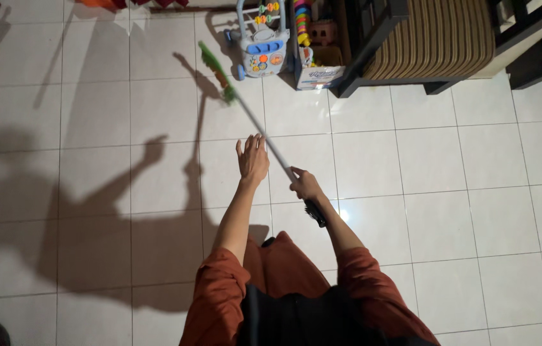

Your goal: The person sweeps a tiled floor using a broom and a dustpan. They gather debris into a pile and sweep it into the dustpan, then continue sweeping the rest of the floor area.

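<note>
One broom [264, 138] runs diagonally from the lower centre of the frame toward the upper left, its green bristle head [214, 69] raised over the white tiled floor [450, 211] near a toy walker [259, 45] and a cardboard box [320, 69] of toys at the top centre. The right hand [305, 186] is closed around the pale shaft just above its black end grip [314, 213]. The left hand [253, 160], fingers spread and palm down, hovers just beside the shaft at centre frame; whether it touches is unclear. Both arms extend forward, two rust-coloured sleeves pushed up past the elbows. One striped cushioned seat [431, 38] occupies the upper right.
</note>
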